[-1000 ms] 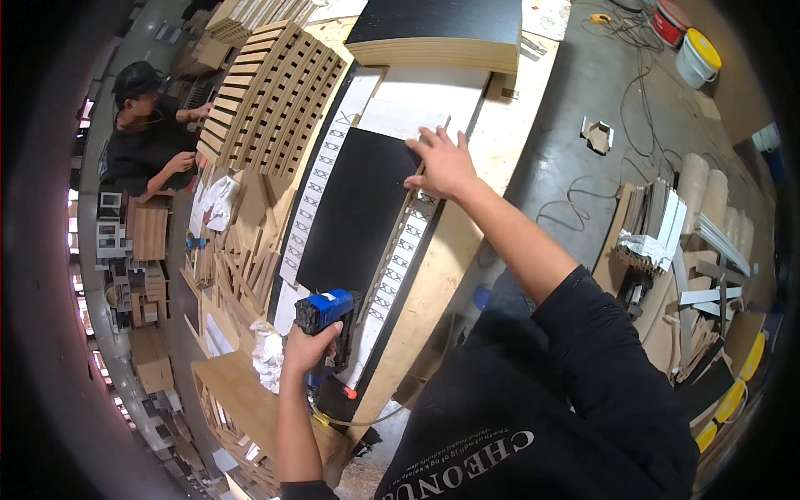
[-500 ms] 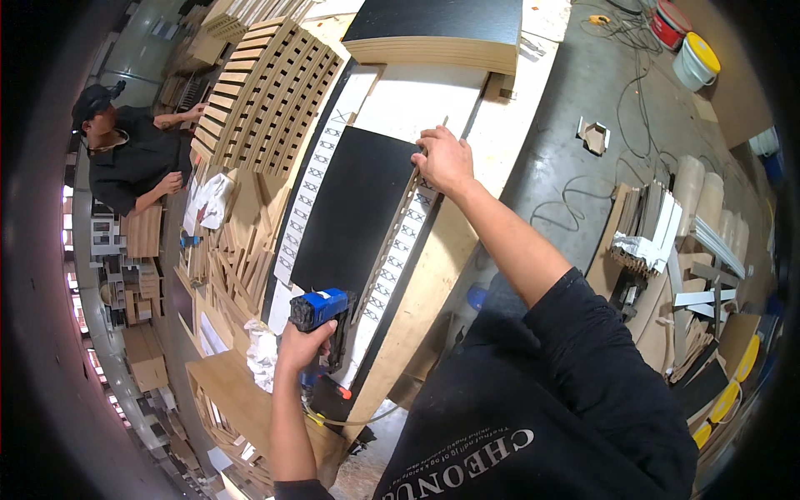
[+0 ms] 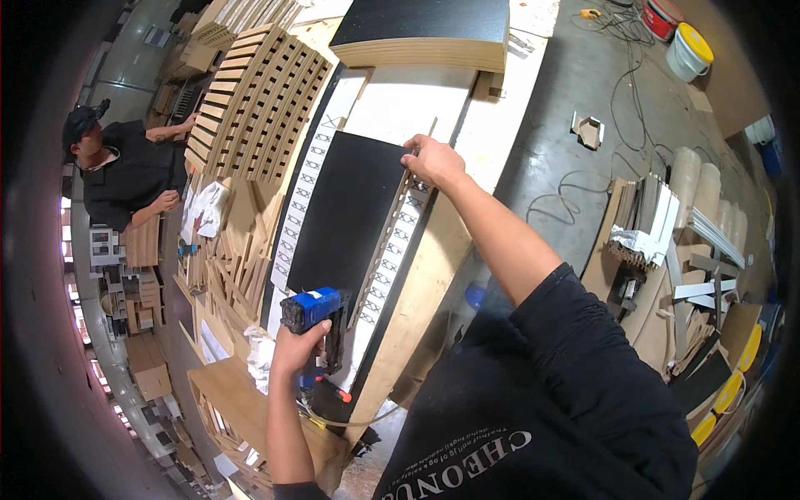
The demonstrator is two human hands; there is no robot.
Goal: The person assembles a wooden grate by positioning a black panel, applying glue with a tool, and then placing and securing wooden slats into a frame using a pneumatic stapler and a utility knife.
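Note:
My left hand (image 3: 296,348) is wrapped round the grip of a blue and black nail gun (image 3: 311,308), with its black nose by the near end of a long black panel (image 3: 346,208). A thin wooden strip (image 3: 377,257) runs along the right edge of this panel. At the panel's far right corner, my right hand (image 3: 437,164) pinches the strip, and a bit of it sticks out beyond the fingers. White bands with printed cross marks flank the panel, one on the left (image 3: 302,196) and one on the right (image 3: 385,273).
A thick black-topped stack (image 3: 421,55) stands at the workbench's far end. Slatted wooden grids (image 3: 258,100) and loose wood offcuts (image 3: 237,279) lie on the left, where a co-worker (image 3: 125,175) stands. Cables, buckets (image 3: 688,54) and bundled strips (image 3: 642,225) occupy the floor on the right.
The whole view has shifted slightly. My right-hand fingers are curled a little closer round the panel's corner. The nail gun stays near the panel's near end.

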